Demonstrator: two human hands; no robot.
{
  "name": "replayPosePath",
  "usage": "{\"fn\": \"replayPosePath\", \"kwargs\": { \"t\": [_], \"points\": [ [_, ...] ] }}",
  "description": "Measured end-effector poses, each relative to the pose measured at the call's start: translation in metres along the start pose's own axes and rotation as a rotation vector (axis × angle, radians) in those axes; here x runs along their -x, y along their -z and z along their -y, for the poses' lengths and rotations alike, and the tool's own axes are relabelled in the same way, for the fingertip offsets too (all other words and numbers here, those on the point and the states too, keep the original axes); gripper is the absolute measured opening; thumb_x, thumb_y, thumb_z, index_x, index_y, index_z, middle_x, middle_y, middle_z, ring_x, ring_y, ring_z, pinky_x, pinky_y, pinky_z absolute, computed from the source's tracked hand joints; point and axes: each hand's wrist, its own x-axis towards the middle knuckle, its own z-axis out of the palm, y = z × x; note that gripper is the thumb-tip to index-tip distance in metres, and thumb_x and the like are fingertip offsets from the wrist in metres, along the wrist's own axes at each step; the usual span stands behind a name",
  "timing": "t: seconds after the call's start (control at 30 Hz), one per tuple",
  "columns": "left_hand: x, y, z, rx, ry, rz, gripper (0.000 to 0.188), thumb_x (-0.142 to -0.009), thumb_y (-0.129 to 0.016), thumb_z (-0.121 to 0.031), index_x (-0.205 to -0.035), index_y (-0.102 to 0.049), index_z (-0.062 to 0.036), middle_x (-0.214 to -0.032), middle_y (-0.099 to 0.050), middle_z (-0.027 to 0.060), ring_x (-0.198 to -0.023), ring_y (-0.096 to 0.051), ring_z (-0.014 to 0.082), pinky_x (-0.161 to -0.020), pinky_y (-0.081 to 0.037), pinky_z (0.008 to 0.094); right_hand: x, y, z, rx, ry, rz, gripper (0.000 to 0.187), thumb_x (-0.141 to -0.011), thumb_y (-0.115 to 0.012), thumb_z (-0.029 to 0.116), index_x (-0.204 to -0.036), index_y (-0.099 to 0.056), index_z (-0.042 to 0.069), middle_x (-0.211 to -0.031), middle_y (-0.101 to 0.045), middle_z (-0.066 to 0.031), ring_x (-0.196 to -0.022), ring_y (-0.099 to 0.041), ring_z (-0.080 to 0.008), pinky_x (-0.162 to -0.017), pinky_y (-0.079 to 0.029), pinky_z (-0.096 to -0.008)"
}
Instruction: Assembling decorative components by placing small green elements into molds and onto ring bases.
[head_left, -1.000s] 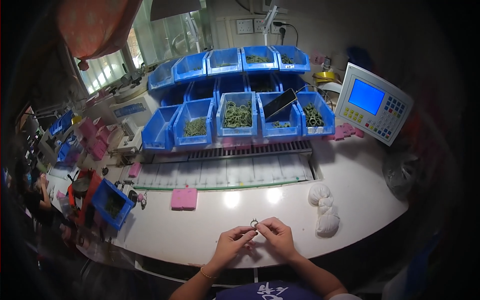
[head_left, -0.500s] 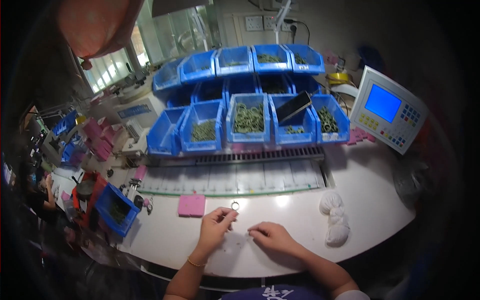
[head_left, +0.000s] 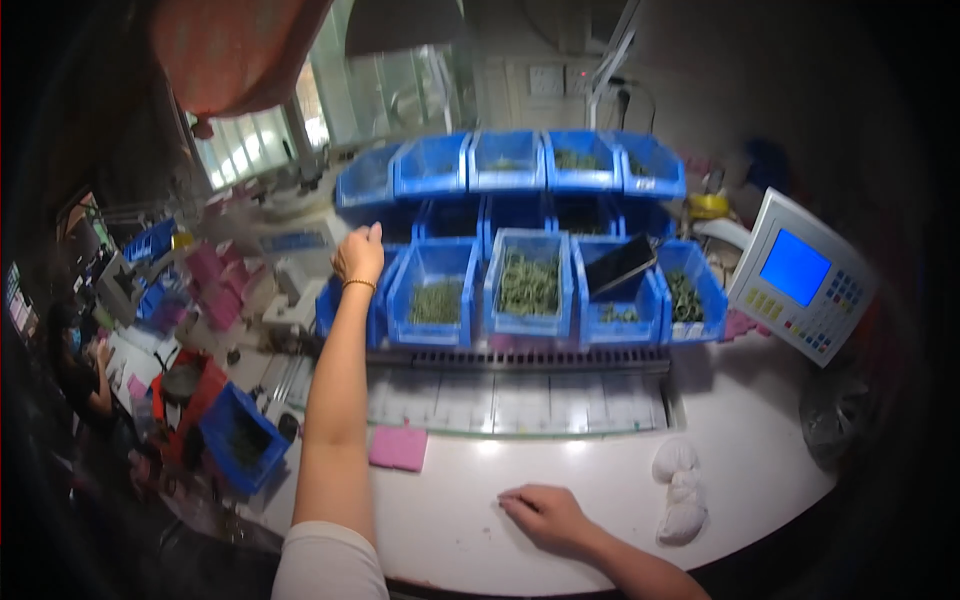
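My left hand (head_left: 360, 256) reaches out over the left end of the blue bins, its fingers closed; whatever they hold is hidden. Below it is the leftmost front bin (head_left: 345, 312), partly covered by my forearm. My right hand (head_left: 545, 514) lies on the white table with its thumb and fingers pressed together; anything between them is too small to make out. In the front row stand a bin of small green pieces (head_left: 436, 303) and a bin of larger green rings (head_left: 529, 285).
A black phone (head_left: 621, 266) leans across a front bin. Right of the bins stands a white control panel (head_left: 795, 278) with a blue screen. A pink block (head_left: 398, 447) and a knotted white cloth bundle (head_left: 682, 495) lie on the table. At far left sits another person (head_left: 85, 380).
My left hand has moved from the table up and forward to the left bins. The small ring at its fingertips no longer shows. My right hand stays on the table.
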Motion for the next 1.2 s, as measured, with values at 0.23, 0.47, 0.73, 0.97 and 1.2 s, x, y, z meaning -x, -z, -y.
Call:
{"fn": "replayPosePath", "kwargs": {
  "t": [0.23, 0.47, 0.73, 0.97, 1.2],
  "points": [
    [0.234, 0.086, 0.038, 0.106, -0.295, 0.225, 0.025, -0.090, -0.065, -0.027, -0.089, -0.063, -0.0018, -0.095, -0.059, 0.0189, -0.094, -0.055, 0.0363, -0.082, -0.043, 0.0466, -0.004, 0.005, 0.005, -0.024, 0.020, -0.026, 0.021, -0.093, -0.062, 0.021, -0.103, -0.071, 0.004, -0.095, -0.071, -0.0133, -0.081, -0.068, -0.0284, -0.073, -0.053, -0.0331],
    [0.334, 0.096, 0.040, -0.150, -0.470, 0.462, 0.079, -0.088, -0.068, -0.036, -0.142, -0.034, 0.0098, -0.144, -0.041, 0.0283, -0.138, -0.034, 0.0436, -0.114, -0.025, 0.0501, 0.006, 0.001, 0.012, -0.046, -0.031, -0.053, 0.023, -0.093, -0.062, 0.019, -0.106, -0.070, 0.003, -0.092, -0.071, -0.0153, -0.077, -0.068, -0.0255, -0.071, -0.052, -0.0318],
    [0.375, 0.134, -0.012, 0.037, -0.348, 0.672, 0.059, -0.078, -0.077, -0.035, -0.121, -0.059, 0.0002, -0.106, -0.060, 0.0146, -0.099, -0.054, 0.0324, -0.090, -0.041, 0.0426, 0.032, -0.006, 0.000, -0.479, -0.288, -0.127, 0.038, -0.101, -0.053, 0.028, -0.125, -0.059, -0.001, -0.095, -0.066, -0.0102, -0.081, -0.064, -0.0157, -0.069, -0.053, -0.0301],
    [0.425, 0.151, -0.052, 0.705, -0.279, 0.598, 0.055, -0.071, -0.074, -0.008, -0.123, -0.055, -0.0045, -0.105, -0.062, 0.0149, -0.100, -0.060, 0.0347, -0.086, -0.052, 0.0418, 0.062, -0.016, -0.006, -0.897, -0.256, -0.012, 0.045, -0.101, -0.048, 0.026, -0.135, -0.051, -0.004, -0.127, -0.058, -0.0151, -0.117, -0.056, -0.0215, -0.101, -0.043, -0.0324],
    [0.446, 0.146, -0.047, 0.756, -0.264, 0.528, 0.055, -0.071, -0.073, -0.005, -0.124, -0.057, -0.0029, -0.102, -0.065, 0.0170, -0.086, -0.066, 0.0325, -0.077, -0.055, 0.0391, 0.072, -0.032, 0.005, -0.369, -0.050, -0.264, 0.042, -0.101, -0.045, 0.017, -0.133, -0.052, -0.008, -0.121, -0.062, -0.0135, -0.110, -0.058, -0.0163, -0.097, -0.045, -0.0293]
  ]
}}
